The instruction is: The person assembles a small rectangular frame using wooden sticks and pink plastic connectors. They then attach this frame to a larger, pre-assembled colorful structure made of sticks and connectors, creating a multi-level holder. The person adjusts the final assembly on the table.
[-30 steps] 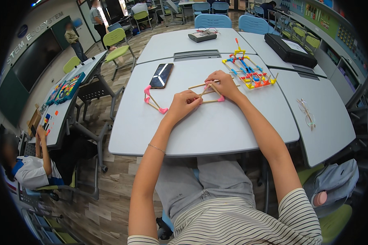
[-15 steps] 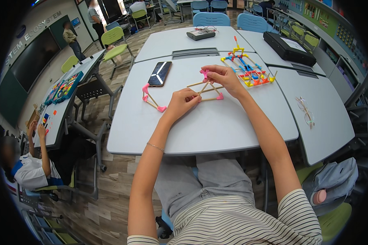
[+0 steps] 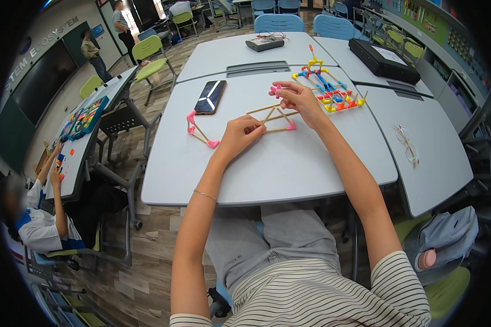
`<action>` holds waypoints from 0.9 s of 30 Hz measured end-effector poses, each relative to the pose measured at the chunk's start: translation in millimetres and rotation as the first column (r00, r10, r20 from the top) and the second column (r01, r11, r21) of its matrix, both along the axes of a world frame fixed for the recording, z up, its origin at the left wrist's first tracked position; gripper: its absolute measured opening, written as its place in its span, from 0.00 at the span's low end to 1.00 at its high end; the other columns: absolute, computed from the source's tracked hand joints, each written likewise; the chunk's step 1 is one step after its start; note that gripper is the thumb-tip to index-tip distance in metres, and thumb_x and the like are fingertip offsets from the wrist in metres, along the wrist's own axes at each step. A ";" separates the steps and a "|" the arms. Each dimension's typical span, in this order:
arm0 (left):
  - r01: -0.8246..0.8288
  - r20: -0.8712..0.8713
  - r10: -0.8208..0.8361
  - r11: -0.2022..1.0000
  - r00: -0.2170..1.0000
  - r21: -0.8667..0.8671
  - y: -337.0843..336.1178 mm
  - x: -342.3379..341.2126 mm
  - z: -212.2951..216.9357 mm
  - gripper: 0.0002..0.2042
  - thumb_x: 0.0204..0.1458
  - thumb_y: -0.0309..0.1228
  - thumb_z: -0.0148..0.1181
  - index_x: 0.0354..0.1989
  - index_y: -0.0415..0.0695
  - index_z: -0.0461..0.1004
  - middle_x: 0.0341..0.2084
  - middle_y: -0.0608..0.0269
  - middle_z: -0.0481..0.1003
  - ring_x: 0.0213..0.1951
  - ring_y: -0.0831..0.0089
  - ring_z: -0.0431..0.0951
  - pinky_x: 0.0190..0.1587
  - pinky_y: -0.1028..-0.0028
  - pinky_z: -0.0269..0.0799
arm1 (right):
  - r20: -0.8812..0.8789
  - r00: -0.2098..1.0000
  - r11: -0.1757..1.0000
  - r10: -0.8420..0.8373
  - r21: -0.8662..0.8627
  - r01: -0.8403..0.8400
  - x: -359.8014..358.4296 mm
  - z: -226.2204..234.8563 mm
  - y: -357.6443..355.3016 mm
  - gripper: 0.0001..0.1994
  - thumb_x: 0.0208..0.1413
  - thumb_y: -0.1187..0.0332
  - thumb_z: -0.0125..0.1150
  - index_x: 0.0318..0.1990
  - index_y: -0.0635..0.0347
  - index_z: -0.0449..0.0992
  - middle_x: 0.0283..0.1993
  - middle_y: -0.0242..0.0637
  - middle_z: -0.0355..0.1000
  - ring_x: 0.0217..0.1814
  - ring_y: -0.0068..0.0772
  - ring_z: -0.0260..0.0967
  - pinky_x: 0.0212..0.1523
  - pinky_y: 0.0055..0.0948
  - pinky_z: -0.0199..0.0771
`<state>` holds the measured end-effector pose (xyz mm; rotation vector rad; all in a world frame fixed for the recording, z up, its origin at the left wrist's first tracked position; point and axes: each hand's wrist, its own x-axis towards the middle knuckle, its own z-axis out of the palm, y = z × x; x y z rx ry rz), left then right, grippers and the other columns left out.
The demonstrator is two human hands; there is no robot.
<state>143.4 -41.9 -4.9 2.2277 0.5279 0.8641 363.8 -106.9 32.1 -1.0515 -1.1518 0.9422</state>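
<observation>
A pink plastic connector (image 3: 276, 91) with several stubby arms is pinched in the fingertips of my right hand (image 3: 301, 102), raised above the table. My left hand (image 3: 241, 137) rests on the tabletop, its fingers closed on the near end of a slanted wooden stick (image 3: 269, 115). Other thin sticks lie around it, and a pink corner connector (image 3: 291, 126) joins two of them at the right. Left of my left hand stands a separate piece of sticks and pink connectors (image 3: 213, 144). What my left fingertips cover is hidden.
A phone (image 3: 210, 97) lies behind the pink piece. At the back right is a multicoloured stick model (image 3: 333, 90), beside a black case (image 3: 384, 61). Eyeglasses (image 3: 406, 146) lie on the right table. A grey device (image 3: 265, 43) sits far back. Another person works at the left table.
My right hand has shifted slightly away from the sticks, and the pink connector has turned in its fingers. My left hand keeps its hold. The person at left has moved a hand.
</observation>
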 end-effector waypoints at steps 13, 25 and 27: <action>-0.006 0.016 0.006 1.000 1.000 0.005 -1.4 -0.4 0.6 0.06 0.52 0.28 0.63 0.33 0.39 0.82 0.29 0.66 0.78 0.24 0.86 0.69 0.28 0.83 0.65 | -0.169 0.976 0.986 0.139 0.118 -0.120 -16.4 21.4 -14.5 0.14 0.60 0.71 0.58 0.52 0.64 0.76 0.49 0.38 0.76 0.49 0.26 0.76 0.45 0.19 0.74; 0.008 0.018 -0.008 1.000 1.000 0.003 -0.7 -0.9 0.2 0.06 0.53 0.27 0.62 0.34 0.39 0.82 0.30 0.65 0.77 0.24 0.86 0.70 0.28 0.83 0.66 | 0.465 0.843 0.893 -0.269 0.447 0.039 -41.2 20.4 -32.2 0.10 0.54 0.76 0.62 0.45 0.62 0.80 0.43 0.38 0.79 0.44 0.27 0.79 0.44 0.24 0.78; 0.017 0.025 -0.017 1.000 1.000 0.005 -0.4 -0.7 -0.3 0.06 0.53 0.27 0.62 0.34 0.38 0.82 0.30 0.65 0.77 0.24 0.86 0.70 0.28 0.83 0.66 | 0.506 0.806 0.873 -0.309 0.486 0.029 -39.4 17.4 -30.3 0.10 0.53 0.77 0.62 0.43 0.60 0.81 0.42 0.37 0.79 0.43 0.27 0.79 0.43 0.24 0.79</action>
